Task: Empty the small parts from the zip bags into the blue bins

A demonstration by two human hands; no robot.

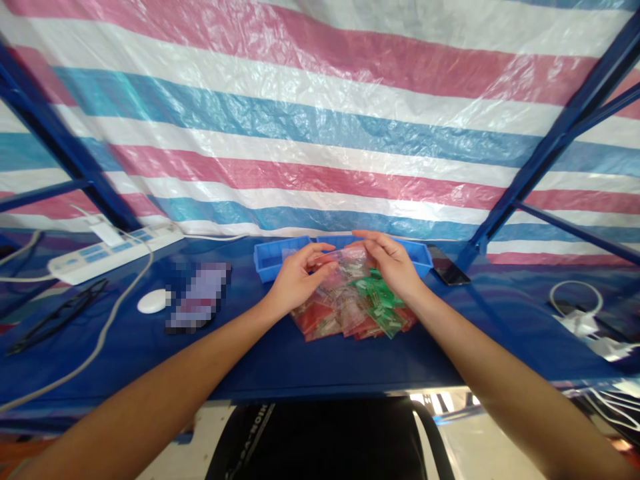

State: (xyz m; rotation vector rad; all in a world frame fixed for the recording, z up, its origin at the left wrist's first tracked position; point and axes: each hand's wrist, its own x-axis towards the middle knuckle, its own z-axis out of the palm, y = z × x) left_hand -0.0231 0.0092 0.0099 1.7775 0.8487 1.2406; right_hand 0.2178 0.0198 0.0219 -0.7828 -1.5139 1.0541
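Observation:
My left hand (297, 277) and my right hand (393, 263) together pinch a small clear plastic bag (345, 259), held just above the blue table. Both hands have their fingers closed on the bag's edges. Under them lies a pile of small clear bags (350, 310) with red and green contents. Two blue plastic trays (273, 257) stand side by side right behind the hands.
A white power strip (107, 250) with cables lies at the back left. A white round object (153, 301), a blurred-out item (200, 297) and black glasses (60, 313) lie on the left. A dark phone (449, 270) and a white charger cable (583, 317) lie on the right. Blue frame posts stand at both sides.

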